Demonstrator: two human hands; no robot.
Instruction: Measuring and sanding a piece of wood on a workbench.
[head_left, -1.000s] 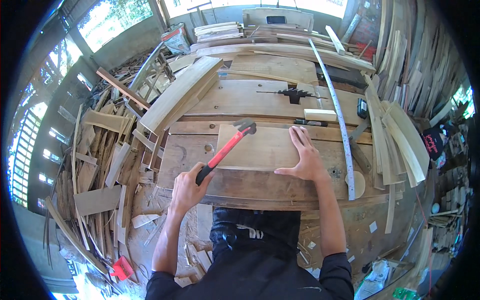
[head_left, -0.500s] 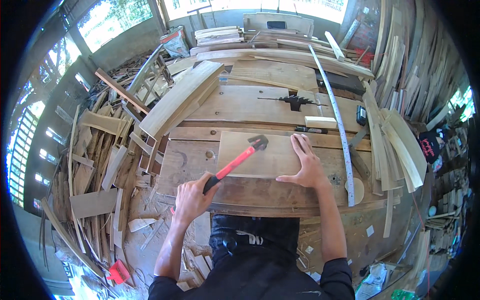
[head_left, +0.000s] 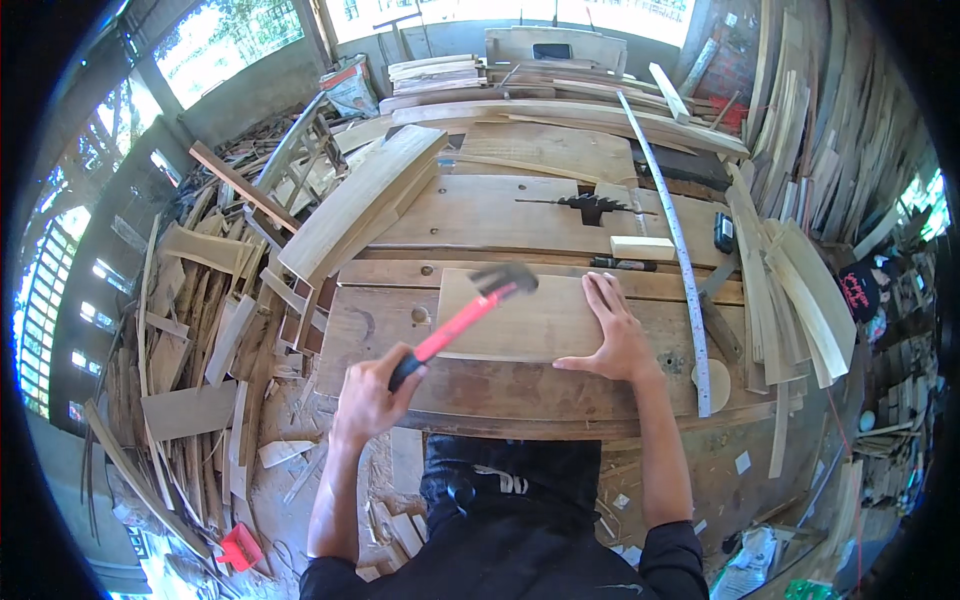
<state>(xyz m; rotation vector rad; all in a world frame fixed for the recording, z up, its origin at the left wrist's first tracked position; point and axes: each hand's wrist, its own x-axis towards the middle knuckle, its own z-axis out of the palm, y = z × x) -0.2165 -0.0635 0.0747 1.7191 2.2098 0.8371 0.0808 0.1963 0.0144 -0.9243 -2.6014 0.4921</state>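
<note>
- Wooden board [head_left: 530,335] is lying flat on the workbench [head_left: 480,390], near its front edge, before the person.
- Right hand [head_left: 617,345] is resting over the board's right part, thumb spreading well apart from the fingers, clamping nothing.
- Left hand [head_left: 375,395] is wrapping its fingers tightly around the dark grip of a red hammer [head_left: 460,328]; the blurred head is hanging over the board, and I cannot tell whether it is touching.
- A stray blow would be endangering the right hand, since its fingers are lying near the head.
- One-sided support could be letting the board pivot or slide, I judge.
- Black marker [head_left: 622,264] and pale block [head_left: 642,246] are sitting just beyond the right fingertips, crowding that side.
- Long metal ruler [head_left: 680,265] is slanting past the right hand, likely limiting sideways room.
- Stacked planks [head_left: 365,205] are standing in the way at far left.
</note>
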